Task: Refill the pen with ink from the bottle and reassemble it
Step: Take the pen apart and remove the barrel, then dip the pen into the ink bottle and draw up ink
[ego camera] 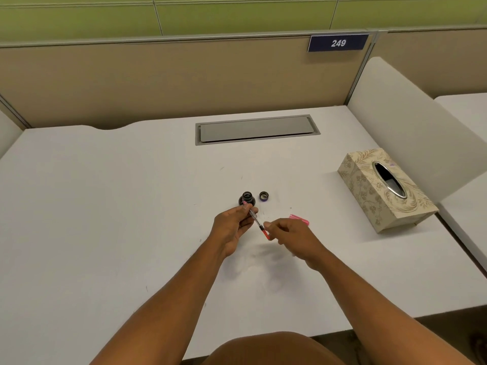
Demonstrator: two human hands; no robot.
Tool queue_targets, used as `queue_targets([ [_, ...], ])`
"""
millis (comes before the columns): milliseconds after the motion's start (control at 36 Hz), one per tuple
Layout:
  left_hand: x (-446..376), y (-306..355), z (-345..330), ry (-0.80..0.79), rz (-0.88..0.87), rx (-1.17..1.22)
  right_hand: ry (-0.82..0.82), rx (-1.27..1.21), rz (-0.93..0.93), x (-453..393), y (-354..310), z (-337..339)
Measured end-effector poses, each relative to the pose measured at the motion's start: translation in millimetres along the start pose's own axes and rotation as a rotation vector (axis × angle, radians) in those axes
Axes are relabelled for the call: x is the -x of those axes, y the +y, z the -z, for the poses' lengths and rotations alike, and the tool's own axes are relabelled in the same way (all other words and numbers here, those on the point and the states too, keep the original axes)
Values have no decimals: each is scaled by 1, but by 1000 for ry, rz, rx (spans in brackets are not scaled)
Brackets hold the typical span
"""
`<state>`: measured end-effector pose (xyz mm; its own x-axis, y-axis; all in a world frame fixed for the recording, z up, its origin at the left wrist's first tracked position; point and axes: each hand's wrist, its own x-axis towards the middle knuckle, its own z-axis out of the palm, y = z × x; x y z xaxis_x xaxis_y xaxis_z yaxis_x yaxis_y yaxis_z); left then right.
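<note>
From the head camera, a white table (105, 206) is seen from above, bounded by tan partition panels, with a grey cable hatch (257, 129) set in near its far edge. Near the middle of the table an open dark ink bottle (247, 198) stands upright, and its cap (263, 196) lies just beside it on the right, opening upward. Two bare forearms reach in from the near edge. The left hand (233, 229) is curled around the pen's inner section (255, 219), a slim clear part with pink ends, which is held slanted so that its far tip sits at the front of the bottle; whether it touches the bottle cannot be told. The right hand (290, 235) is pinched with thumb and forefinger at the red near end of that section. A pink pen barrel (299, 219) lies on the table just beyond the right hand, partly hidden by it. A patterned beige tissue box (386, 189) rests near the right edge of the table, well apart from the hands.
</note>
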<state>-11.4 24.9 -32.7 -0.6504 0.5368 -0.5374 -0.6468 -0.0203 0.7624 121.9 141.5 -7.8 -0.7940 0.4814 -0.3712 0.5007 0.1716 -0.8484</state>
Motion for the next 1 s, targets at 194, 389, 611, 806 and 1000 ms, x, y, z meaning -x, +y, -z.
queue_targets([
  [194,1,10,0,-30,-13,19,-23,-169,-29,6,-3,-6],
  [389,0,16,10,-98,-5,12,39,-336,-54,1,-7,-4],
  [611,-9,46,52,-111,86,-233,163,-204,-5,-11,-24,22],
  [806,-20,96,71,-34,45,-337,229,86,78,-29,-52,50],
  [1000,-28,116,58,-50,12,-484,224,386,171,-50,-84,61],
])
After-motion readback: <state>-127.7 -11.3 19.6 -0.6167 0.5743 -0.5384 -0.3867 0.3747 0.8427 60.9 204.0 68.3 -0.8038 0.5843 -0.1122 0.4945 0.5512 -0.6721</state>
